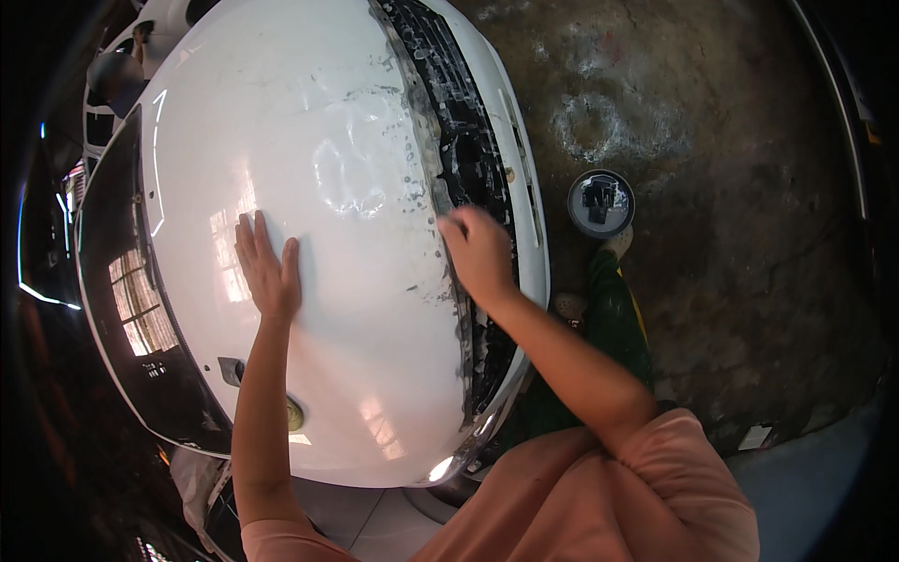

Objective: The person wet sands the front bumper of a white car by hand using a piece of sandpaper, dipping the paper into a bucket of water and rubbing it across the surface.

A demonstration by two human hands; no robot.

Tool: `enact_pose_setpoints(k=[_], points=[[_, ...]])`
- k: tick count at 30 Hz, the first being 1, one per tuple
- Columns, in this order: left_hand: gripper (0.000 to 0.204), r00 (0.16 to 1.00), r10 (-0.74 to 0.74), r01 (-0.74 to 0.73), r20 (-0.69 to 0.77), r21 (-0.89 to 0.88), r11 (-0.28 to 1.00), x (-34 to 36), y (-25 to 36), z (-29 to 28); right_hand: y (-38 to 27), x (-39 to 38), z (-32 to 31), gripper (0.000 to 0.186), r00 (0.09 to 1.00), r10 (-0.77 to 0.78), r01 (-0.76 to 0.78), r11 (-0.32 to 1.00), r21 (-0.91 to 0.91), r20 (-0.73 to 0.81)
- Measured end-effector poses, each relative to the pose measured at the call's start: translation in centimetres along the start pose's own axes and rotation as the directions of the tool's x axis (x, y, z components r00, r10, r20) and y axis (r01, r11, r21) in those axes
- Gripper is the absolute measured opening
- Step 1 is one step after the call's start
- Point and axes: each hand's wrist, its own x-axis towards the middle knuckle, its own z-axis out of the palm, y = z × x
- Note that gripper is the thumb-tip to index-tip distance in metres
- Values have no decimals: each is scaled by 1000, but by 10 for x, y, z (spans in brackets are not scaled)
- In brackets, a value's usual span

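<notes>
A white car's hood [328, 103] spreads beneath both my arms. My left hand [270, 267] lies flat on it, fingers stretched out, holding nothing. At the hood's worn front edge [423, 122], where grey and bare patches show, my right hand [478, 258] is closed, its fingers slightly blurred. Whatever those fingers hold, if anything, is hidden. Just beyond this edge runs a dark, white-smeared strip [464, 155]. A small dark grey flat piece [229, 371] lies near the windshield, left of my left forearm. A yellowish-green round thing [295, 413] is partly hidden behind that forearm.
A round bucket [599, 229] with liquid and dark pieces in it stands on the stained concrete floor [721, 234] at right, close to my foot. The dark windshield [140, 309] borders the hood at left. Another person [120, 80] is at the far upper left, beside another white car.
</notes>
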Motion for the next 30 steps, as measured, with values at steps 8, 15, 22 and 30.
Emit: enact_pose_setpoints(k=[8,15,22,30], points=[[68,1000,10,-10,-3,-1,1000,-1,0,-3,2,11,-4,16,989,-142,142,990,-8,31],[67,1000,-3,3,-4,1,1000,-3,1,-3,12,-55,-12,13,993,-84,85,996,-15,83],[67,1000,1,0,-12,8,1000,-1,0,-2,10,3,-2,13,974,-225,225,973,-47,-4],[68,1000,2,-2,-20,4,1000,-2,0,-2,17,5,-2,12,970,-242,241,966,-97,1]])
